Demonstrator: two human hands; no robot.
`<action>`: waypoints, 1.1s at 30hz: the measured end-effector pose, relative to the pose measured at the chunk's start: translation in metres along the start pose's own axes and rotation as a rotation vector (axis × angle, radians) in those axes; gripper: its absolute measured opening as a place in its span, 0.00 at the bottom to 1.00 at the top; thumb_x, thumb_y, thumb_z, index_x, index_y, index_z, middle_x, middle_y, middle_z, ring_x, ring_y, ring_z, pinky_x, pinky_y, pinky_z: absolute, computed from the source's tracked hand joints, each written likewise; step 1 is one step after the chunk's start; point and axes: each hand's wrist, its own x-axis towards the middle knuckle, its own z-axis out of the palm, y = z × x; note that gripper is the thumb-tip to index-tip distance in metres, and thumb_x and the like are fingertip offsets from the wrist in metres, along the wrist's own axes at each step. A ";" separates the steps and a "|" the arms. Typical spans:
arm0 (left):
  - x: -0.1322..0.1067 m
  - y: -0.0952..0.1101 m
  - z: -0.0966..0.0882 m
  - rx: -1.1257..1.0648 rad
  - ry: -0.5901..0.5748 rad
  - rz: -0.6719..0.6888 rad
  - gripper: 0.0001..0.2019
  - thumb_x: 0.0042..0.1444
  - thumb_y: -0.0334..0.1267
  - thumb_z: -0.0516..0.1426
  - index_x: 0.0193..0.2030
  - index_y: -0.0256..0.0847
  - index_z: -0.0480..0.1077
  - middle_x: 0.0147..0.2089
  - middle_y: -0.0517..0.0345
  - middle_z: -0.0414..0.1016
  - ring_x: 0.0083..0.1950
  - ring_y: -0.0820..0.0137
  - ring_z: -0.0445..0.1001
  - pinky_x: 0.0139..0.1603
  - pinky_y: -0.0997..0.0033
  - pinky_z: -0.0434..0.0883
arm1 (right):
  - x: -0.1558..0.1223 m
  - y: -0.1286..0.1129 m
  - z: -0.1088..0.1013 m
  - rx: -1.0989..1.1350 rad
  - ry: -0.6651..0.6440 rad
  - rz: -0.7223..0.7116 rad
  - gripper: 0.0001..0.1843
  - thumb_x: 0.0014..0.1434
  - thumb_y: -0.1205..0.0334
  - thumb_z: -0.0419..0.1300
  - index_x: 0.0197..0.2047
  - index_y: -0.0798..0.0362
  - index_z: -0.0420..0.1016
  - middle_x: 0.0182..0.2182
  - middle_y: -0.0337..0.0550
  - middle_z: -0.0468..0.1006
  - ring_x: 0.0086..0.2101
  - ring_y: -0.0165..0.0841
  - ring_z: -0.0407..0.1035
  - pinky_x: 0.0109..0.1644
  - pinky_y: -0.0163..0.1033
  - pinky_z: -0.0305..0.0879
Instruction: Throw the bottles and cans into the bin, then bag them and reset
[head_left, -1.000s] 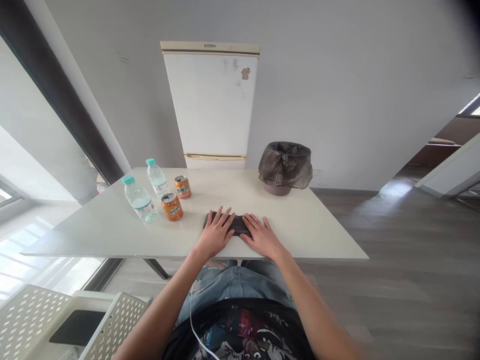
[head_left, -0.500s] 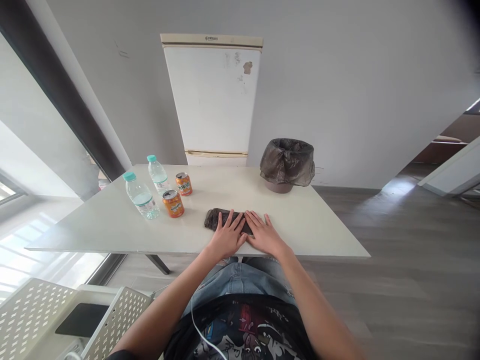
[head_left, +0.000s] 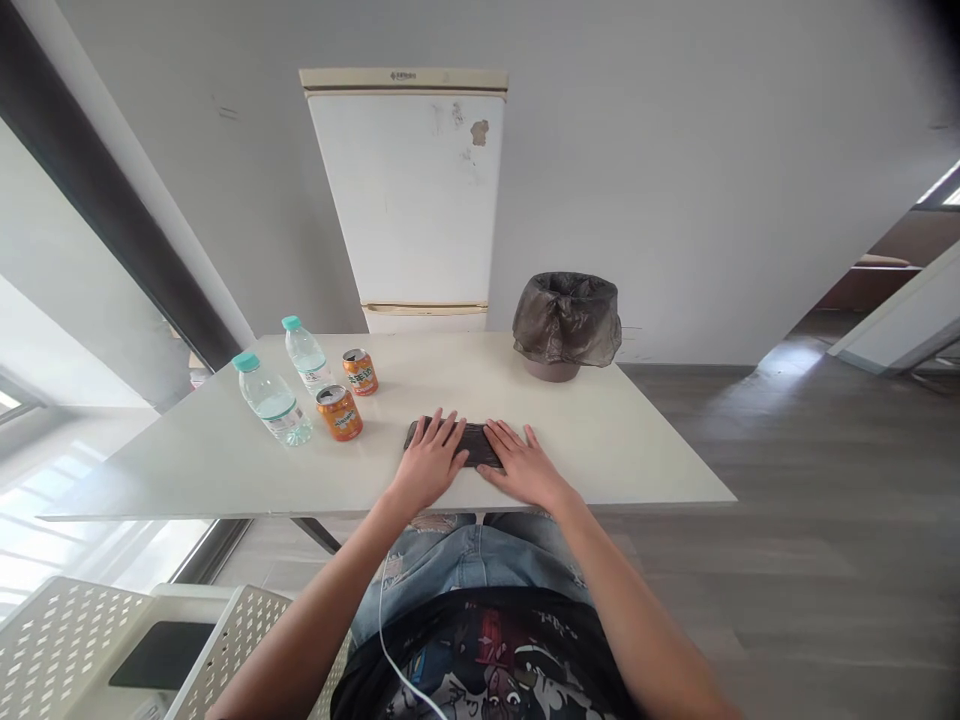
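Note:
A dark, folded plastic bag lies flat near the front edge of the white table. My left hand presses down on its left part with the fingers spread. Over its right end rests my right hand, fingers stretched out and palm down. Between the two hands a smooth middle stretch of the bag shows; the rest is partly covered by my fingers. Neither hand is wrapped around anything.
Two clear bottles with teal caps, a nearer one and a farther one, stand at the left. Beside them are two orange cans. A bin lined with a dark bag stands back right. A fridge is behind the table.
My left hand has slid left along the bag, away from my right hand, so a gap has opened between them. The bag now looks flatter and smoother. The view has shifted slightly.

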 end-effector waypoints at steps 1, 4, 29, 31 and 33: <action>0.000 -0.006 -0.001 0.001 -0.017 -0.013 0.31 0.76 0.51 0.43 0.80 0.39 0.56 0.81 0.48 0.54 0.83 0.48 0.46 0.81 0.39 0.47 | 0.000 0.000 0.000 0.008 -0.005 0.003 0.51 0.71 0.26 0.32 0.83 0.53 0.39 0.80 0.44 0.37 0.78 0.44 0.34 0.80 0.65 0.27; 0.000 -0.022 0.002 -0.045 -0.135 -0.047 0.34 0.76 0.54 0.42 0.81 0.36 0.52 0.81 0.46 0.53 0.82 0.47 0.49 0.80 0.41 0.51 | -0.001 0.000 0.000 0.019 -0.007 0.011 0.50 0.71 0.27 0.32 0.83 0.52 0.37 0.80 0.42 0.35 0.79 0.44 0.34 0.80 0.65 0.26; 0.048 0.016 0.031 0.008 -0.152 0.150 0.32 0.77 0.46 0.38 0.81 0.33 0.53 0.81 0.44 0.54 0.82 0.47 0.51 0.80 0.39 0.50 | -0.001 0.002 0.005 0.005 0.030 -0.005 0.46 0.74 0.34 0.35 0.83 0.55 0.39 0.80 0.46 0.41 0.78 0.45 0.38 0.80 0.65 0.29; 0.047 0.012 0.032 -0.026 -0.180 0.144 0.32 0.77 0.47 0.37 0.81 0.33 0.50 0.82 0.45 0.51 0.83 0.48 0.48 0.81 0.38 0.48 | -0.001 0.002 0.004 0.000 0.028 -0.005 0.46 0.74 0.34 0.34 0.83 0.53 0.38 0.80 0.46 0.41 0.78 0.45 0.37 0.79 0.66 0.29; 0.046 0.008 0.031 -0.065 -0.204 0.140 0.33 0.77 0.48 0.37 0.82 0.33 0.48 0.82 0.45 0.48 0.83 0.48 0.46 0.81 0.38 0.46 | -0.001 0.001 0.003 0.001 0.030 0.000 0.46 0.73 0.32 0.34 0.83 0.53 0.38 0.80 0.46 0.41 0.78 0.45 0.37 0.79 0.65 0.29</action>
